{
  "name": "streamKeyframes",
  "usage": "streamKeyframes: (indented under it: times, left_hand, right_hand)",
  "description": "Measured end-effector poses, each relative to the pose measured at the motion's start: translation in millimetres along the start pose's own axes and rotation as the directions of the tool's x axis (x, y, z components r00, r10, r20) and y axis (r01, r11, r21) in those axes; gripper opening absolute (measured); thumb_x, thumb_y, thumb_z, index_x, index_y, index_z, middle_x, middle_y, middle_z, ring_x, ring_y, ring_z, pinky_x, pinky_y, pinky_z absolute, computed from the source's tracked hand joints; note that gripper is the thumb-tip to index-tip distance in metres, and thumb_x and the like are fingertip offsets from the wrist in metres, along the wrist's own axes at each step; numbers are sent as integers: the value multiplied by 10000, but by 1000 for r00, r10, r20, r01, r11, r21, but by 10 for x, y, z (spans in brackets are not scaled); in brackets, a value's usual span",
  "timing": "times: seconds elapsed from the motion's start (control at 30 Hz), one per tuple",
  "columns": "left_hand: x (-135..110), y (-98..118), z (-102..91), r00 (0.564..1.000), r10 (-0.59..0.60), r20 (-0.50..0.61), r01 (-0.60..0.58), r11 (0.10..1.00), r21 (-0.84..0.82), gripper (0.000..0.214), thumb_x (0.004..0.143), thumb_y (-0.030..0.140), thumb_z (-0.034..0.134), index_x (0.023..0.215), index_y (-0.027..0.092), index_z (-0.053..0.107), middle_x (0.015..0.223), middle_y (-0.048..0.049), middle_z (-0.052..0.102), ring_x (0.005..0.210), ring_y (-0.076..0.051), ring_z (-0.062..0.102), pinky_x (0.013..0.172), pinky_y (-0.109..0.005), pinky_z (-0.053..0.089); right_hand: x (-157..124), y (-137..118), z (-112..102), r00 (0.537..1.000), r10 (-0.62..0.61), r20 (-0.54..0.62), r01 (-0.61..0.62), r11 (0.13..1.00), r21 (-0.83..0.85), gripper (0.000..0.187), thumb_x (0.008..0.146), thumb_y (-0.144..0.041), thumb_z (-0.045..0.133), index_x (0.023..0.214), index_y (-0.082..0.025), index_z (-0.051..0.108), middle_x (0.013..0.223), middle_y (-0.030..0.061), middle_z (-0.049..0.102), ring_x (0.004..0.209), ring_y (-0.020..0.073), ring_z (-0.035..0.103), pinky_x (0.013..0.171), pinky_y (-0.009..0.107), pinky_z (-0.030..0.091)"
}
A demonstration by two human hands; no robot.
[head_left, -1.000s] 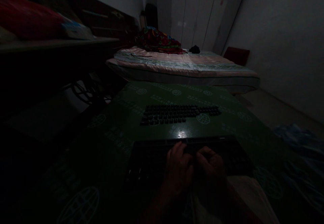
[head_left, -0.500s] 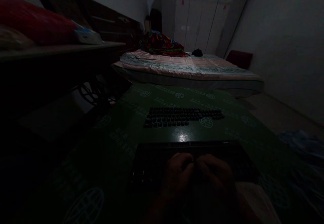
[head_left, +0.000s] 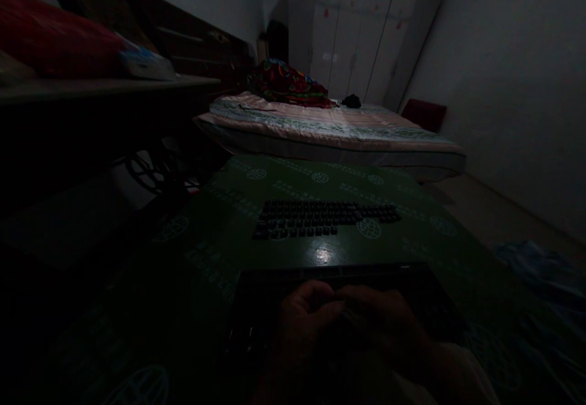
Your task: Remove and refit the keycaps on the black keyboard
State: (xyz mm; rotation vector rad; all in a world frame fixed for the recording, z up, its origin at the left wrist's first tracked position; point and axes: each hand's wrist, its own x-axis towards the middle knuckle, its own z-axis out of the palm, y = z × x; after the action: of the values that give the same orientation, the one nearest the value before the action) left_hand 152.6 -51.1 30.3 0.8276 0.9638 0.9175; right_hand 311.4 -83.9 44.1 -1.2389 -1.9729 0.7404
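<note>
Left hand (head_left: pixel 302 325): one second ago its fingers were stretched forward on the dark keyboard frame (head_left: pixel 339 307); now they are curled and the hand sits lower in the picture, a little more to the left.
Right hand (head_left: pixel 384 325): earlier it lay just beside the left hand with a small gap; now its fingers reach across and touch the fingers of the left hand.
Hands together: they changed from side by side to pressed together over the frame.
Loose key set (head_left: pixel 320 218): it now appears a bit further ahead of the hands, because the camera view shifted.
</note>
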Motion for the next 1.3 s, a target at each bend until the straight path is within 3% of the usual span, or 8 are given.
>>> streamKeyframes:
  times: [0.1,0.33,0.43,0.53,0.63,0.77,1.3]
  left_hand:
    - [8,-17,-12,1000,-7,-12,7,1000,-16,238,518,232,763,672,144,606,604,20,629,562,-118,577,543,-202,454]
    - [42,-76,-36,999,1,-38,2,998,59,253,584,304,736,739,156,602,668,0,661,634,-141,607,572,-208,458]
    - [37,-87,-1,994,26,-108,-11,990,140,293,624,366,704,806,161,602,733,-34,691,689,-165,621,599,-221,455]
    - [17,-100,23,996,54,-71,-33,963,267,259,658,372,667,798,161,613,752,-44,689,723,-180,619,626,-235,449]
    - [0,-113,31,998,69,-15,-59,932,357,203,672,343,637,765,163,623,743,-36,672,734,-186,611,654,-250,448]
    - [-5,-124,45,995,82,-49,-54,906,419,167,667,325,631,724,168,634,690,-12,638,702,-172,587,637,-239,432]
    - [-25,-89,58,1000,20,-3,-17,887,462,105,679,265,597,730,178,626,683,1,611,687,-169,565,650,-249,431]
  right_hand:
    - [70,-3,-26,995,63,75,-65,998,25,212,851,-219,494,1011,-185,629,804,17,683,654,103,615,572,170,440]
    - [260,154,-186,990,37,136,-36,999,-7,179,817,-210,503,902,-181,658,764,7,664,644,104,580,574,181,422]
    - [482,394,-341,993,121,5,-120,988,-92,176,791,-239,527,876,-184,672,706,-3,659,589,106,563,559,195,418]
    - [746,755,-461,976,172,-131,-197,957,-211,216,781,-282,532,892,-177,684,655,0,648,553,116,545,537,210,406]
    - [958,1104,-492,968,218,-126,-246,925,-289,231,772,-251,532,928,-184,690,741,18,690,599,131,576,569,221,420]
    - [1110,1356,-451,968,239,-70,-248,900,-358,228,773,-213,533,930,-205,698,872,30,715,721,152,618,675,238,437]
    - [1225,1352,-367,950,309,-41,-295,848,-440,251,788,-249,529,983,-245,687,847,3,709,721,146,614,621,218,407]
